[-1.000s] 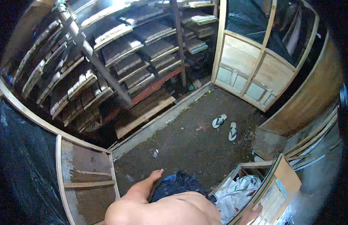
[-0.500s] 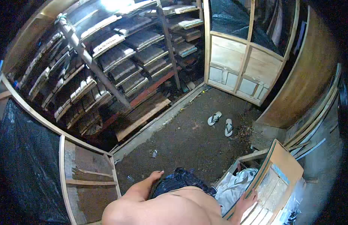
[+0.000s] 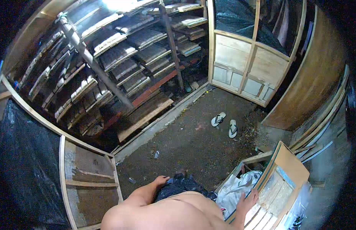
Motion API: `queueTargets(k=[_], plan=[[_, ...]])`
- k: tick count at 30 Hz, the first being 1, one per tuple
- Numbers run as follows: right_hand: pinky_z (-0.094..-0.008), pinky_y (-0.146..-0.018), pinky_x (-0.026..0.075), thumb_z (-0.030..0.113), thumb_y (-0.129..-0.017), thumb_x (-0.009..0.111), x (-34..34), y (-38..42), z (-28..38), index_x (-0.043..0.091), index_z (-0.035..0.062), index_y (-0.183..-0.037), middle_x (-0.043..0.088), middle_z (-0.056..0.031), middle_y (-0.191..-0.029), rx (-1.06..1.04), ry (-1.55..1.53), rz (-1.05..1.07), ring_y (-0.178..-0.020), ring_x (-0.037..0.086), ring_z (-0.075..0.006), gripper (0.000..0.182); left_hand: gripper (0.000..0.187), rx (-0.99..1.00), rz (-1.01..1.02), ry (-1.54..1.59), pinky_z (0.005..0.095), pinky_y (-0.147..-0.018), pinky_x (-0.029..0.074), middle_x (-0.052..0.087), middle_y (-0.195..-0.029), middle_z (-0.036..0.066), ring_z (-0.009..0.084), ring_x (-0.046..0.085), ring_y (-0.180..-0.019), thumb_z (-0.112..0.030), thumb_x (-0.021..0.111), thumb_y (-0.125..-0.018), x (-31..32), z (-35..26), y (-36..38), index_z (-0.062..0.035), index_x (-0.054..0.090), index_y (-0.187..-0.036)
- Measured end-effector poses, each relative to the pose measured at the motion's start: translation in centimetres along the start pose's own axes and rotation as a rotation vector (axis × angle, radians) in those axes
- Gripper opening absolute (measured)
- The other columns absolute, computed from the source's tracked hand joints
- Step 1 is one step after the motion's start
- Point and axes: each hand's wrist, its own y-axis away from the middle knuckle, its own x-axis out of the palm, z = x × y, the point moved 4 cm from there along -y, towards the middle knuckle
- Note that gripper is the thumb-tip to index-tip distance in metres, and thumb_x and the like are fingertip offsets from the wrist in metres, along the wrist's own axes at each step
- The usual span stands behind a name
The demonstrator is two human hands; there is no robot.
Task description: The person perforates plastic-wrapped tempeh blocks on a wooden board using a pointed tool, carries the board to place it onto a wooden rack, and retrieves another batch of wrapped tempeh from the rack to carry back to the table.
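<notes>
My left hand (image 3: 161, 180) rests beside the dark shorts (image 3: 181, 186), its fingers loosely stretched out with nothing visible in them. On the other side, my right hand (image 3: 247, 200) lies at the near edge of a tilted wooden panel (image 3: 298, 168), thumb and fingers apart. The panel has a brown frame and pale slats on its face, with a blue strip near the top. Behind its edge, a light grey cloth (image 3: 239, 188) with dark marks lies in a wooden box (image 3: 258, 157).
Racks of stacked boards (image 3: 143, 53) fill the left wall. Two flip-flops (image 3: 233, 129) lie on the dirt floor (image 3: 178, 142). A framed wooden door (image 3: 233, 50) stands at the back, a mesh panel (image 3: 91, 168) at left, and curved strips (image 3: 327, 111) lean at right.
My right hand has shifted slightly left along the panel edge, and its thumb now stands apart from the fingers. The left hand has hardly moved; the view has shifted slightly.
</notes>
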Motion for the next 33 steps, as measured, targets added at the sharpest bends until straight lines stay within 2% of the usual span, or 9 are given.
queueTargets(k=[5,9,11,18,22,23,30,31,33], plan=[[-0.0529,-0.109,0.029,0.020,-0.080,0.067,1.1,-0.5,2.9,0.054,-0.0030,-0.122,0.049,-0.0251,-0.131,-0.047,0.130,-0.014,-0.127,0.040,-0.0424,0.049,0.067,-0.020,0.030,-0.014,0.0413,-0.103,0.041,0.060,-0.128,0.023,0.0349,0.054,-0.123,-0.058,0.051,-0.091,-0.9,2.2,-3.5,-0.0007,0.061,-0.125],[-0.0534,-0.107,0.029,0.019,-0.078,0.069,3.7,-2.2,7.2,0.054,-0.0022,-0.120,0.049,-0.0239,-0.129,-0.114,0.101,0.034,-0.126,0.041,-0.0426,0.049,0.067,0.013,0.086,0.023,0.0396,-0.103,0.042,0.059,-0.128,0.023,0.0345,0.055,-0.123,-0.057,0.054,-0.091,-3.6,0.2,-5.7,0.0003,0.060,-0.126],[-0.0526,-0.107,0.030,0.019,-0.078,0.069,5.1,-3.0,10.0,0.055,-0.0021,-0.121,0.049,-0.0239,-0.130,-0.119,0.085,0.064,-0.126,0.041,-0.0427,0.050,0.067,0.068,-0.037,0.106,0.0388,-0.103,0.042,0.059,-0.129,0.024,0.0345,0.055,-0.123,-0.056,0.055,-0.090,-5.1,-0.2,-6.7,0.0004,0.060,-0.127],[-0.0490,-0.107,0.032,0.016,-0.077,0.071,11.2,-6.4,18.5,0.057,-0.0027,-0.120,0.049,-0.0261,-0.131,-0.292,0.014,0.118,-0.126,0.043,-0.0408,0.049,0.066,0.006,-0.010,0.262,0.0389,-0.104,0.042,0.057,-0.133,0.021,0.0336,0.055,-0.124,-0.054,0.057,-0.090,-10.1,1.9,-11.7,-0.0013,0.058,-0.129],[-0.0485,-0.107,0.033,0.015,-0.076,0.072,13.7,-7.3,22.8,0.058,-0.0019,-0.117,0.050,-0.0269,-0.128,-0.348,-0.072,0.232,-0.123,0.044,-0.0418,0.048,0.065,-0.106,-0.157,0.339,0.0392,-0.102,0.043,0.057,-0.131,0.022,0.0351,0.055,-0.123,-0.054,0.054,-0.090,-13.0,2.8,-9.7,-0.0018,0.059,-0.128],[-0.0486,-0.107,0.033,0.015,-0.075,0.073,14.6,-7.5,23.3,0.058,-0.0012,-0.117,0.050,-0.0269,-0.128,-0.342,-0.070,0.261,-0.123,0.044,-0.0417,0.047,0.062,-0.085,-0.035,0.265,0.0396,-0.102,0.043,0.057,-0.131,0.023,0.0367,0.054,-0.123,-0.053,0.052,-0.092,-15.2,1.6,-8.0,-0.0024,0.060,-0.127],[-0.0486,-0.106,0.034,0.020,-0.076,0.074,18.7,-10.4,24.2,0.060,0.0020,-0.117,0.051,-0.0253,-0.128,-0.343,-0.091,0.358,-0.123,0.045,-0.0406,0.047,0.063,-0.236,-0.153,0.369,0.0417,-0.104,0.041,0.057,-0.130,0.024,0.0369,0.052,-0.125,-0.055,0.051,-0.093,-11.9,5.6,-9.5,-0.0028,0.060,-0.128],[-0.0481,-0.106,0.034,0.020,-0.076,0.074,19.2,-10.9,24.3,0.060,0.0015,-0.116,0.052,-0.0251,-0.128,-0.351,-0.096,0.381,-0.122,0.046,-0.0404,0.047,0.062,-0.336,-0.031,0.560,0.0433,-0.104,0.040,0.056,-0.132,0.023,0.0372,0.051,-0.126,-0.054,0.049,-0.094,-11.4,5.5,-9.2,-0.0048,0.058,-0.131],[-0.0458,-0.104,0.037,0.022,-0.076,0.075,21.2,-12.5,24.0,0.061,0.0010,-0.115,0.054,-0.0249,-0.126,-0.439,-0.079,0.401,-0.120,0.048,-0.0396,0.047,0.061,-0.301,-0.043,0.468,0.0436,-0.100,0.043,0.057,-0.132,0.021,0.0367,0.055,-0.121,-0.053,0.049,-0.094,-11.7,5.1,-9.5,-0.0055,0.058,-0.131]])
